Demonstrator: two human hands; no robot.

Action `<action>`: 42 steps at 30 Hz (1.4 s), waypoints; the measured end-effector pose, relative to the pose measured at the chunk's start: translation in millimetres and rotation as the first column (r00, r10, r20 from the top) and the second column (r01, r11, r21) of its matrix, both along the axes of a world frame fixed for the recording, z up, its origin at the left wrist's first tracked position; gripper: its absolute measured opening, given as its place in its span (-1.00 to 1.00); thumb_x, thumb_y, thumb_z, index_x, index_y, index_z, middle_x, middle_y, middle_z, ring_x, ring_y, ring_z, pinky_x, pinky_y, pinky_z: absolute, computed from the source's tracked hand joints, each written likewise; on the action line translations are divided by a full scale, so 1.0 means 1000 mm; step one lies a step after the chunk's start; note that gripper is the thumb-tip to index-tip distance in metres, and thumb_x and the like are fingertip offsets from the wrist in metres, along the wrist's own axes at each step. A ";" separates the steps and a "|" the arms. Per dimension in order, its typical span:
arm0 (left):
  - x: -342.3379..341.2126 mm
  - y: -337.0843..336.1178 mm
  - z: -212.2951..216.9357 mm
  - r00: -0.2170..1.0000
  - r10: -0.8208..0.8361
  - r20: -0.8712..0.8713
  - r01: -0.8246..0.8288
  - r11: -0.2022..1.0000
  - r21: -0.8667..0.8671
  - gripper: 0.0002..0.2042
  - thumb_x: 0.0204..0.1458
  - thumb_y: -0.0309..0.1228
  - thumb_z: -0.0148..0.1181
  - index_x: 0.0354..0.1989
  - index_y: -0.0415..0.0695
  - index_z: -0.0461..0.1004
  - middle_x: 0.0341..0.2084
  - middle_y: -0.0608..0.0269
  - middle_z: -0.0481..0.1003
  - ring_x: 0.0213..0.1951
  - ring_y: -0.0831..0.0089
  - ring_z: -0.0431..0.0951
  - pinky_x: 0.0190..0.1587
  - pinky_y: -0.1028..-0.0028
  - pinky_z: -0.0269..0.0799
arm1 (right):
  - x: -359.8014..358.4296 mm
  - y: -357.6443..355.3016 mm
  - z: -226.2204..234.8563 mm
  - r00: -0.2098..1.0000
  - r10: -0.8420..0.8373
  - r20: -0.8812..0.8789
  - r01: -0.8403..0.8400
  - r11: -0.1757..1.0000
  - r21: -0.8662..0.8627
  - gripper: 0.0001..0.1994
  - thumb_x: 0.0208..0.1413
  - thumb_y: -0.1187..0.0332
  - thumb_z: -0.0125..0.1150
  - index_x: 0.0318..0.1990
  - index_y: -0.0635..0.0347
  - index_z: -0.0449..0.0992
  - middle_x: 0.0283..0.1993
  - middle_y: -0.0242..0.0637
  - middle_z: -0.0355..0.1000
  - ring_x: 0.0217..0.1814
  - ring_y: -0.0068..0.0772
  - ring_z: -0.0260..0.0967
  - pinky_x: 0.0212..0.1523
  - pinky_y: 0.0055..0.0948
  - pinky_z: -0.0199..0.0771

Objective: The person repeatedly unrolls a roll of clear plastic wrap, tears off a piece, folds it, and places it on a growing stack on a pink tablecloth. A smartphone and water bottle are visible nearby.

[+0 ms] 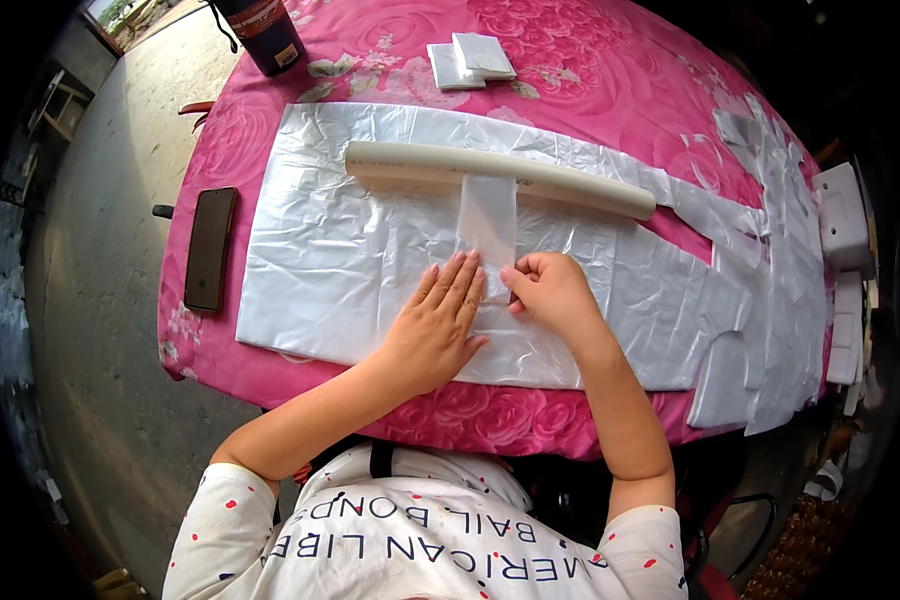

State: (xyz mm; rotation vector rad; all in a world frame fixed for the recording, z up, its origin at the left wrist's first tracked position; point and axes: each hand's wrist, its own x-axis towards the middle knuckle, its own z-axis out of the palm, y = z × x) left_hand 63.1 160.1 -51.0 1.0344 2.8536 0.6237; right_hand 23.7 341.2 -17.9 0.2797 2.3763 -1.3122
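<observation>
White strip (488,222) lies on the plastic sheets (320,260), its far end at the pale tube (500,168). With left hand (435,325) flat, fingers extended, we press at its left edge; our right hand (550,290) seems to pinch its right edge. We should press evenly, so it lies smooth.

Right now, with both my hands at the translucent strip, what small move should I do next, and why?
Probably fold the near end of the strip toward the pipe. Your right hand is at its near right edge, your left hand lies flat with fingertips by its left edge, and the white squares beyond the pipe look folded.
</observation>
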 end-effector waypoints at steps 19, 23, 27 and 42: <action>-0.011 -0.007 0.019 0.981 -0.124 -0.148 0.130 0.991 0.031 -0.55 -0.19 -0.57 0.07 0.00 -0.30 0.34 0.01 0.02 0.40 0.04 0.21 0.42 0.08 0.30 0.30 | -0.006 0.028 -0.020 0.353 0.629 -0.692 -0.404 0.770 0.494 -0.73 -0.20 0.57 0.14 -0.23 0.24 0.50 -0.18 -0.29 0.43 -0.13 -0.25 0.38 -0.15 -0.35 0.45; 0.015 -0.027 0.012 0.958 -0.237 -0.161 0.254 0.962 0.097 -0.51 -0.22 -0.52 0.10 0.02 -0.31 0.33 0.02 0.02 0.39 0.07 0.20 0.40 0.13 0.27 0.27 | 0.032 0.018 -0.021 0.332 0.601 -0.728 -0.413 0.786 0.460 -0.79 -0.17 0.52 0.16 -0.29 0.22 0.52 -0.26 -0.35 0.44 -0.20 -0.31 0.39 -0.20 -0.37 0.44; 0.017 -0.033 0.005 0.966 -0.230 -0.118 0.244 0.962 0.124 -0.48 -0.25 -0.51 0.11 0.03 -0.25 0.33 0.04 0.05 0.37 0.05 0.20 0.41 0.11 0.27 0.29 | 0.042 0.015 -0.021 0.391 0.552 -0.737 -0.426 0.818 0.386 -0.78 -0.17 0.52 0.19 -0.28 0.20 0.53 -0.26 -0.35 0.44 -0.21 -0.30 0.39 -0.22 -0.38 0.44; -0.021 -0.014 0.014 0.839 0.269 0.472 -0.455 0.823 0.340 -0.50 -0.04 -0.44 0.23 0.10 -0.27 0.27 -0.55 0.08 0.56 -0.55 0.40 0.57 -0.45 0.51 0.41 | 0.014 0.009 -0.003 0.991 0.100 -0.092 -0.115 0.977 -0.178 -0.78 0.09 0.31 0.18 -0.39 0.33 0.55 -0.60 -0.44 0.40 -0.57 -0.72 0.29 -0.52 -0.64 0.29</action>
